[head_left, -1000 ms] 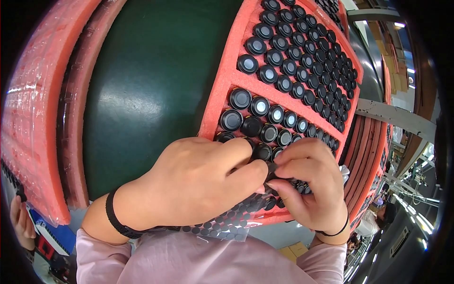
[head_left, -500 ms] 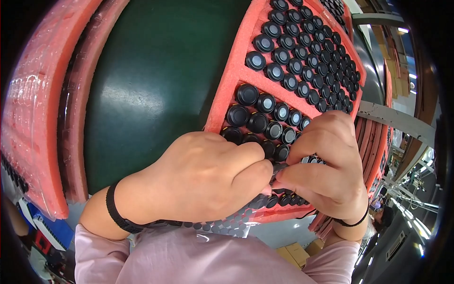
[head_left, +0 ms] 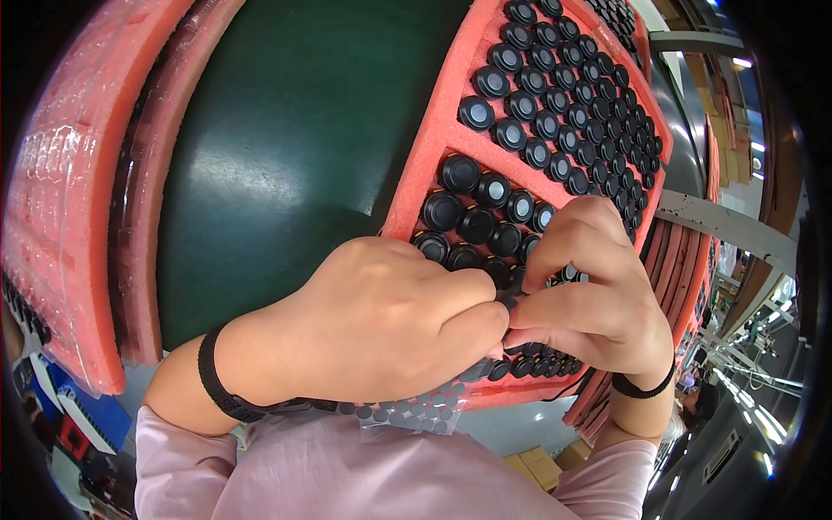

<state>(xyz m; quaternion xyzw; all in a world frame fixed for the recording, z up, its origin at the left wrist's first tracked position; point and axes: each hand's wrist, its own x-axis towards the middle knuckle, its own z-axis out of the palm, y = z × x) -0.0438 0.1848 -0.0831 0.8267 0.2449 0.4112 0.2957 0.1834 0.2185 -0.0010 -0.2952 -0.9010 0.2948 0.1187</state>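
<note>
My left hand (head_left: 390, 316) is closed in a pinch on a clear sheet of grey round stickers (head_left: 420, 412), which hangs below it over my lap. The fingertips of my right hand (head_left: 594, 299) meet those of the left; its thumb and index finger are pinched together, and what lies between them is too small to make out. Beneath both hands is a pink foam tray (head_left: 451, 134) filled with rows of round black parts (head_left: 459, 173). Many far ones carry a pale grey disc on top; several near my left hand have plain black tops.
A dark green work surface (head_left: 286, 130) spreads to the left of the tray. Beyond it, plastic-wrapped pink foam trays (head_left: 65, 199) stand at the far left. A grey metal bar (head_left: 728, 221) and stacked pink foam sheets (head_left: 672, 260) lie on the right. Cardboard boxes (head_left: 537, 468) sit below.
The tray appears slightly further right and lower in view. My hands stay together over it, with small shifts of the fingers; the sticker sheet hangs a little differently.
</note>
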